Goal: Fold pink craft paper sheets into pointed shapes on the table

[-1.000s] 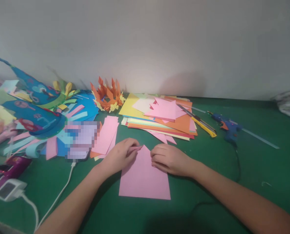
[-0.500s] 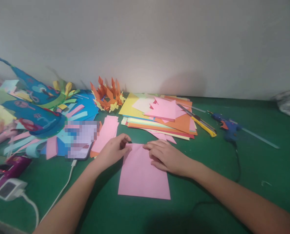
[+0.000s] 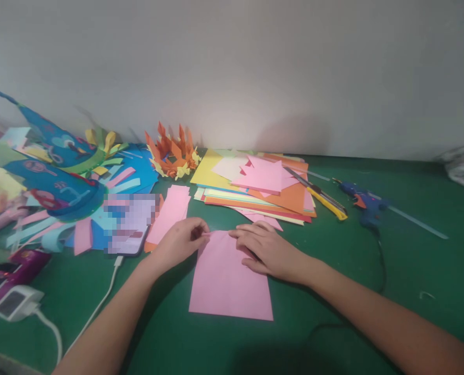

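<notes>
A pink sheet of paper (image 3: pixel 229 291) lies flat on the green tabletop, with a faint crease down its middle. My left hand (image 3: pixel 185 238) pinches the sheet's far left corner between thumb and fingers. On the far right part of the sheet rests my right hand (image 3: pixel 268 250), its fingers stretched out and fingertips pressing near the middle of the far edge. The far right corner is hidden under that hand. Beyond my left hand lie pink paper strips (image 3: pixel 170 208).
Behind the sheet is a stack of coloured paper (image 3: pixel 220 195), with a yellow utility knife (image 3: pixel 325 200) at its right. A blue glue gun (image 3: pixel 366 203) lies farther right. An orange paper crown (image 3: pixel 173 156), blue cone hats (image 3: pixel 55 187) and a charging phone (image 3: pixel 132 229) occupy the left.
The fingers of my left hand have closed more tightly at the sheet's far left corner. My right hand has shifted only slightly, and the sheet stays in place.
</notes>
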A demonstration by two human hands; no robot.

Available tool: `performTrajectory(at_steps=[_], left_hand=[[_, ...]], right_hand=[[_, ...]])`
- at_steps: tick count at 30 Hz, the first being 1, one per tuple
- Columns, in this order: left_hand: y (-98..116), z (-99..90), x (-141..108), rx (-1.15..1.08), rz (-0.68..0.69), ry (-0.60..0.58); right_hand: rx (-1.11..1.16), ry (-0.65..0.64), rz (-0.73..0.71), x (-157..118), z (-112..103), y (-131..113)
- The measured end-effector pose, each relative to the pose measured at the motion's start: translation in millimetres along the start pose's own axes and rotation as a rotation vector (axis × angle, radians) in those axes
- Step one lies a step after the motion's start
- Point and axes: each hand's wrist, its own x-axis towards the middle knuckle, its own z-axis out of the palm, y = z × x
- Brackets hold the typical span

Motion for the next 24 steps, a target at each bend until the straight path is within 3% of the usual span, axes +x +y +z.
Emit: performTrajectory(at_steps=[10,24], left_hand=[[0,-2.6,0,0.25,0.42,-0.102],[-5,-0.8,0,0.255,0.533,-0.151]], right_hand=[[-0.01,-0.027,0.006,0,-1,-1],[-0.045,-0.044,-0.021,2,0,0]])
